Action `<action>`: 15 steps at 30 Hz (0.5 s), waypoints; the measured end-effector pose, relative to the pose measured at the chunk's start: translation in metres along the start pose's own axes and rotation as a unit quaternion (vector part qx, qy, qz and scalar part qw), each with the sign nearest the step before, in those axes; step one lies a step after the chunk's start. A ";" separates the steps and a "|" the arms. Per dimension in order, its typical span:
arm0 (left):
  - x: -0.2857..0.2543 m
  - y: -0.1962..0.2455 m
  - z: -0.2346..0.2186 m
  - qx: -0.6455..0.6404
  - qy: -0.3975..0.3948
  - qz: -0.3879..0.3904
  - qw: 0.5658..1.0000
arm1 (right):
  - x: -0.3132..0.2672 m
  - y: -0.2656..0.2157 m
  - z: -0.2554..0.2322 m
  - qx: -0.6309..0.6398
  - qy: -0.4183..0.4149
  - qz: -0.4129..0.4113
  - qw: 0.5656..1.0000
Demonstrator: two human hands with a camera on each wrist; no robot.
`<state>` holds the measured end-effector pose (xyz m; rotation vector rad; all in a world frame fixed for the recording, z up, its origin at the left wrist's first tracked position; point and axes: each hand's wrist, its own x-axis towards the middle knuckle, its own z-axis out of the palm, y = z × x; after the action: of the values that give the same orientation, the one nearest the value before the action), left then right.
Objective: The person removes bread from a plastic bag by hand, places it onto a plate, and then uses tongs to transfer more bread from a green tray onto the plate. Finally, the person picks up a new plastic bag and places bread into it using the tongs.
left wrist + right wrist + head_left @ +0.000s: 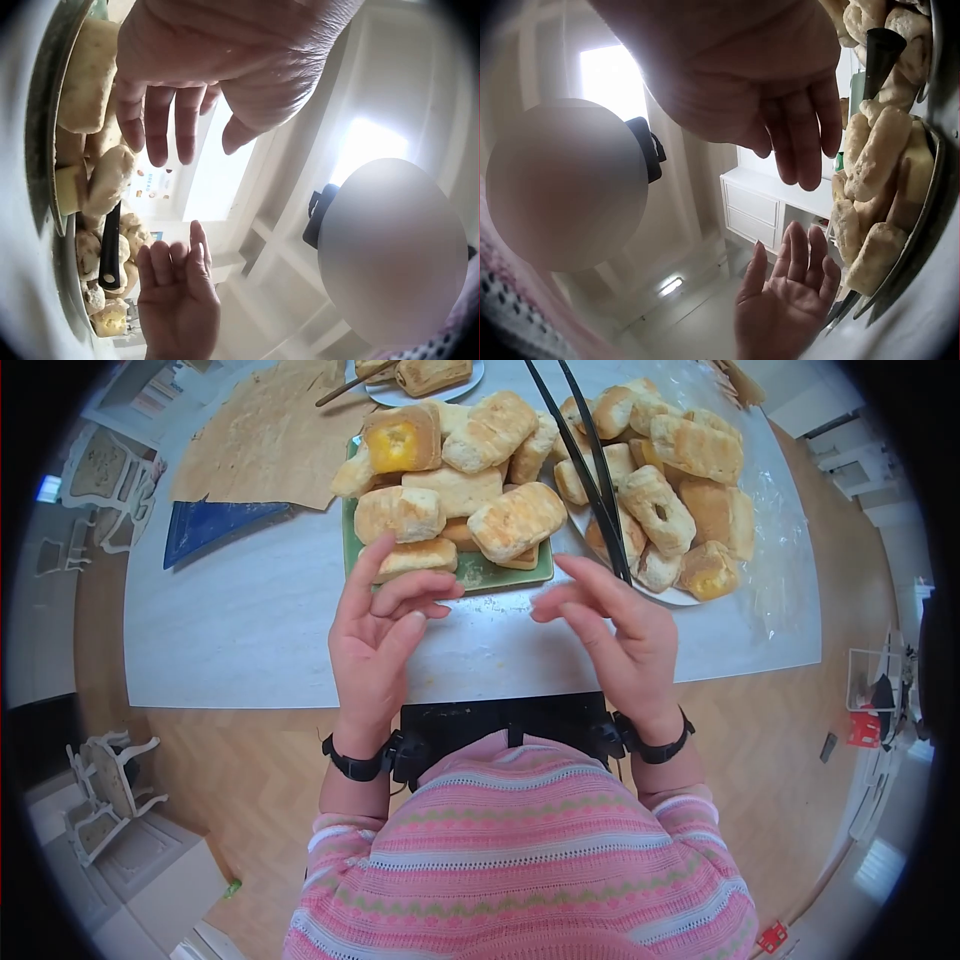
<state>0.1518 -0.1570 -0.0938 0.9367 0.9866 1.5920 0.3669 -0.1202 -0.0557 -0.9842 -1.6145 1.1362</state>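
My left hand (pixel 372 645) and right hand (pixel 640 650) are held up over the front of the table, palms turned toward each other. Their fingers are loosely bent with nothing between them, and a gap separates the two hands. Just beyond is a green rectangular plate (pixel 505 577) heaped with bread rolls (pixel 518 520); the left fingertips overlap its front edge in the head view. Beyond the right hand stands a white plate (pixel 672 598) piled with more bread pieces (pixel 655 510). Black tongs (pixel 603 490) lie across that pile, their near end close to the right fingers.
Brown paper (pixel 265 440) and a blue flat piece (pixel 212 528) lie at the table's left. At the back, another plate (pixel 428 395) holds bread and a brown stick (pixel 357 382). Clear plastic wrap (pixel 785 560) spreads on the right. The table's front edge runs below my wrists.
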 end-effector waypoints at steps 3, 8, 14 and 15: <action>0.005 -0.006 -0.019 0.058 -0.090 0.049 0.993 | 0.011 0.007 0.003 -0.103 -0.045 -0.130 0.985; 0.004 0.008 0.005 0.004 -0.017 -0.008 1.000 | 0.018 0.014 -0.005 -0.053 -0.093 -0.153 0.982; 0.007 0.000 -0.020 0.081 -0.068 -0.018 0.994 | 0.005 0.009 -0.023 -0.038 0.042 -0.056 0.997; 0.010 0.001 -0.014 0.077 -0.085 -0.019 0.993 | 0.004 0.011 -0.034 -0.044 0.058 -0.056 0.996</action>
<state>0.1367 -0.1497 -0.0966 1.1327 1.0127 1.3939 0.3997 -0.1056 -0.0591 -0.9848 -1.6168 0.9221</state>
